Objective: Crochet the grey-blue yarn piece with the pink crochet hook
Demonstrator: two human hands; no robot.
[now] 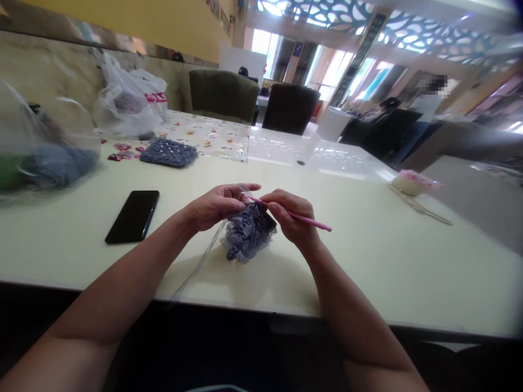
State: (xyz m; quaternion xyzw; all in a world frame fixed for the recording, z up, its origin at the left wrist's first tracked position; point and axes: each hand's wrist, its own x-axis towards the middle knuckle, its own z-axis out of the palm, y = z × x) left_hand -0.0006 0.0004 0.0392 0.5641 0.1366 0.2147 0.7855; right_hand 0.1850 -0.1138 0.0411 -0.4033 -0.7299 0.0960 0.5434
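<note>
A grey-blue, ruffled crochet piece [250, 233] hangs just above the table between my hands. My left hand [220, 206] pinches its upper edge, with the index finger stretched out to the right. A pale ribbon-like strand [200, 264] runs from the left hand down to the table's front edge. In my right hand [293, 213] is a pink crochet hook [312, 221], gripped like a pencil. Its tip points left into the top of the piece near the left fingers. The exact stitch there is too small to make out.
A black phone [133, 216] lies left of my forearm. Behind it are a grey crocheted square [168, 152], small red packets [122, 147] and a flowered mat [212, 136]. Plastic bags [131, 103] stand at the left. A pink-and-cream item [412, 182] with cords lies right. Chairs [224, 92] stand beyond the table.
</note>
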